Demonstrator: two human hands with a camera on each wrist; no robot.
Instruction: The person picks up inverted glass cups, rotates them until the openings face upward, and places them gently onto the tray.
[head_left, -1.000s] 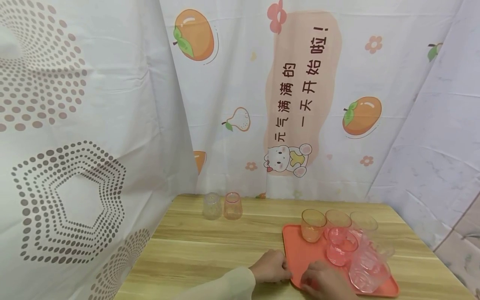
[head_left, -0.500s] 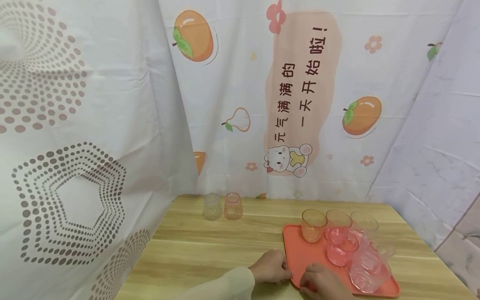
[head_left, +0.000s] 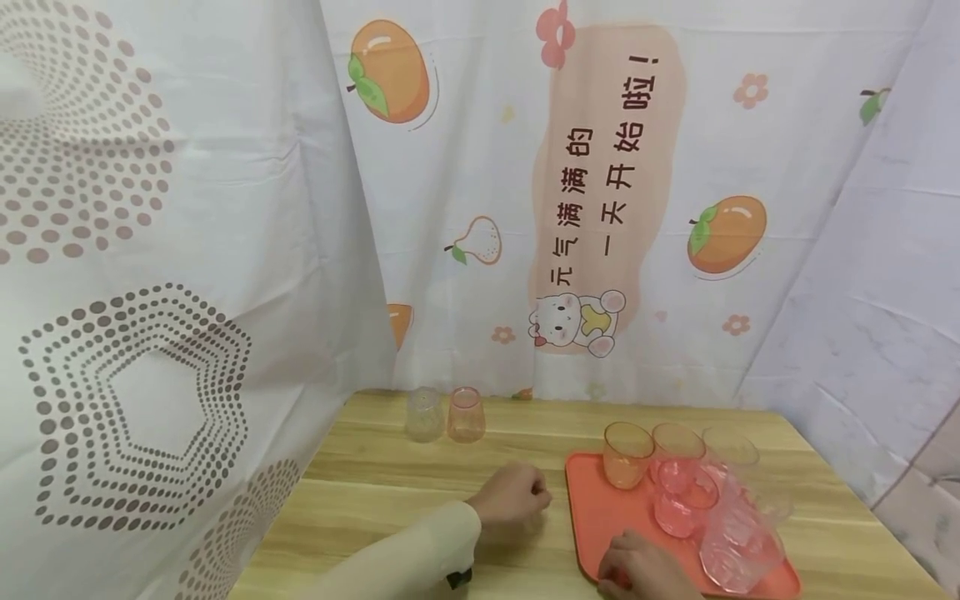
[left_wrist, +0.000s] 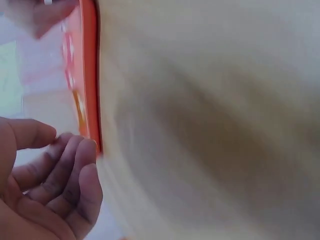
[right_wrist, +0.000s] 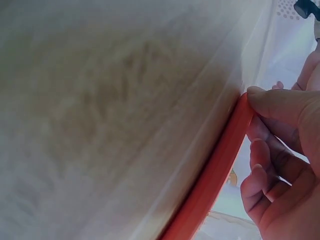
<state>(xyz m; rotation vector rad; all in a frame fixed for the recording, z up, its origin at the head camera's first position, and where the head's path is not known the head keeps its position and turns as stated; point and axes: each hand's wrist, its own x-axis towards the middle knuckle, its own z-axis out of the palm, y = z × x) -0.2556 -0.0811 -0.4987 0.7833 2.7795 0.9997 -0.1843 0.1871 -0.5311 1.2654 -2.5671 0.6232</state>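
My left hand (head_left: 512, 497) is over the wooden table, left of the red-orange tray (head_left: 607, 525), with fingers loosely curled and nothing in them. In the left wrist view a narrow gap of air shows between thumb and fingers. My right hand (head_left: 647, 568) is at the tray's near left corner; in the right wrist view its thumb (right_wrist: 272, 102) presses on the tray's rim (right_wrist: 210, 175), fingers curled on the inner side. On the tray stand a yellow cup (head_left: 626, 471), an orange cup (head_left: 678, 437), pink cups (head_left: 682, 512) and a clear ridged vessel (head_left: 738, 554).
At the table's back left stand a clear cup (head_left: 424, 417) and a pink cup (head_left: 467, 417). Another clear cup (head_left: 731, 446) is at the tray's far right. Printed curtains (head_left: 480, 167) hang along the back and sides.
My left hand has let go of the tray's left edge and moved left and away from me. The right hand keeps its place at the near corner; the tray has hardly moved.
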